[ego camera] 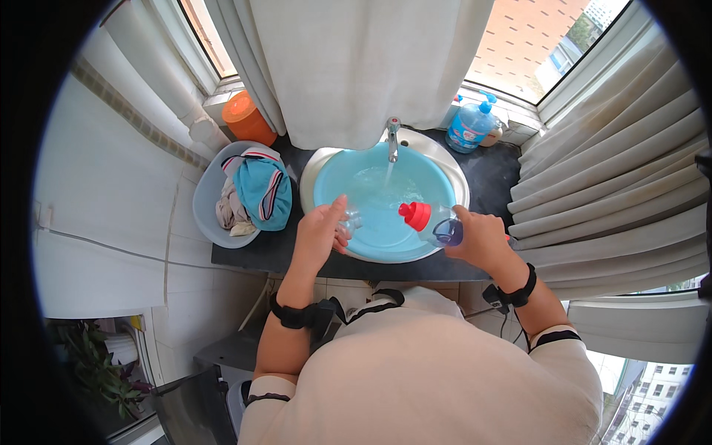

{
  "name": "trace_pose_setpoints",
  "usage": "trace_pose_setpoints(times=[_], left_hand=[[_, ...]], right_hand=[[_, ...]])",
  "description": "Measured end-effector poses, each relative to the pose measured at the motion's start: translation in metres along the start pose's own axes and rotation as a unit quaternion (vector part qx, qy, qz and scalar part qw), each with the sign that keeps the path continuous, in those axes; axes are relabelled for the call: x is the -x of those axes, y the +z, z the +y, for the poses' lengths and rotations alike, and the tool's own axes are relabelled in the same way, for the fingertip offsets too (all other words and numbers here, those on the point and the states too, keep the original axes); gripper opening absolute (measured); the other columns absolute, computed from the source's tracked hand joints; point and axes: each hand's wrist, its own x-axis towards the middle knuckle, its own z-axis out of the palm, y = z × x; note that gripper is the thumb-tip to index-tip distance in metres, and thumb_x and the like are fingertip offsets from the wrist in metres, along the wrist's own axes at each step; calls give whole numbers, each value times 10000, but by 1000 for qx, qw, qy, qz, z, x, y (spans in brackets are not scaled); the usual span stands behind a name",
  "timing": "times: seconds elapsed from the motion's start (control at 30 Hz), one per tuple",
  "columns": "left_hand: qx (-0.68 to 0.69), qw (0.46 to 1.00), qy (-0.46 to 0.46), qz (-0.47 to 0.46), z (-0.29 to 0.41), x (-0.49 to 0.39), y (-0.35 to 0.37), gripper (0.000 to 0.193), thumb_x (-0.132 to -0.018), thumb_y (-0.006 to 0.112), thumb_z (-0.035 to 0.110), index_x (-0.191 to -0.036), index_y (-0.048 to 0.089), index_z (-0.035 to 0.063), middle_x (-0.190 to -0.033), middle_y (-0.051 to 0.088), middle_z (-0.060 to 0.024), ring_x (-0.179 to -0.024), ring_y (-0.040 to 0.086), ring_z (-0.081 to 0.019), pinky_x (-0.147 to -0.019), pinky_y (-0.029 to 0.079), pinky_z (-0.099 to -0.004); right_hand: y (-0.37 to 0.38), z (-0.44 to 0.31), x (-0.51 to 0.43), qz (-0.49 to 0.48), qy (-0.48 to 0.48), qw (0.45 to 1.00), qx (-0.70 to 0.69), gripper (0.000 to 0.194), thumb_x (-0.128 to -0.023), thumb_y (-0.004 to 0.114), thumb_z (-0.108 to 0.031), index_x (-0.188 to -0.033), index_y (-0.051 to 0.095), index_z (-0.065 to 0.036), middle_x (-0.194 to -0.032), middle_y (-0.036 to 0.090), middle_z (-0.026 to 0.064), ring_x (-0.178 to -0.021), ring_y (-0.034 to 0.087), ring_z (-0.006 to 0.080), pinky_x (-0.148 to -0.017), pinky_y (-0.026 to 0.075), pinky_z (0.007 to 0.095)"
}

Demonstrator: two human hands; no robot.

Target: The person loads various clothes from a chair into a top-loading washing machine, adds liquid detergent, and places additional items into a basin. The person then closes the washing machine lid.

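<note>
My right hand (479,240) grips a clear plastic bottle (443,217), tilted nearly on its side. Its red spout (416,215) points left over the basin, and bluish-purple liquid shows inside. In my left hand (325,225) is a small clear plastic cap or cup (350,220), partly hidden by the fingers. A gap separates the cap from the spout. Below both hands, a light blue plastic basin (367,236) sits in the white sink (463,186). Water runs from the chrome faucet (393,139) into the basin, stirring the surface.
Left of the sink stands a grey-blue tub (204,208) holding a turquoise garment (258,189) and other clothes. An orange container (247,119) is behind it. At the back right stands a blue pump bottle (470,128). A white curtain (367,72) hangs close behind the faucet.
</note>
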Motion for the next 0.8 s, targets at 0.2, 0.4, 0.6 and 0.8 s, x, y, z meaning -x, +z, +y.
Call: trace_pose_setpoints(times=[0.2, 0.4, 0.6, 0.8], left_hand=[[22, 998, 19, 49, -52, 16, -41, 521, -1049, 627, 518, -947, 647, 7, -692, 656, -98, -523, 595, -112, -465, 478, -232], [29, 995, -32, 95, -100, 45, -78, 489, -1080, 580, 495, -906, 627, 41, -692, 662, -81, -527, 602, -110, -455, 477, -231], [41, 992, -28, 118, -119, 59, -83, 485, -1097, 544, 487, -934, 643, 41, -708, 668, -78, -534, 594, -104, -460, 478, -223], [56, 993, -17, 100, -121, 61, -79, 477, -1104, 532, 481, -966, 653, 41, -719, 678, -74, -543, 601, -100, -462, 479, -222]], right_hand=[[2, 28, -35, -56, 73, 993, 73, 528, -577, 887, -325, -991, 700, -56, -824, 751, 166, -769, 746, 385, -720, 601, 454], [7, 42, -52, -56, 94, 988, 108, 450, -564, 912, -261, -936, 741, -73, -841, 767, 145, -803, 765, 354, -723, 605, 416], [10, 42, -68, -77, 96, 983, 133, 432, -559, 919, -265, -924, 772, -86, -854, 774, 129, -811, 773, 334, -720, 607, 403], [19, 40, -87, -104, 93, 976, 168, 426, -553, 927, -281, -914, 785, -104, -859, 781, 109, -821, 783, 307, -709, 604, 382]])
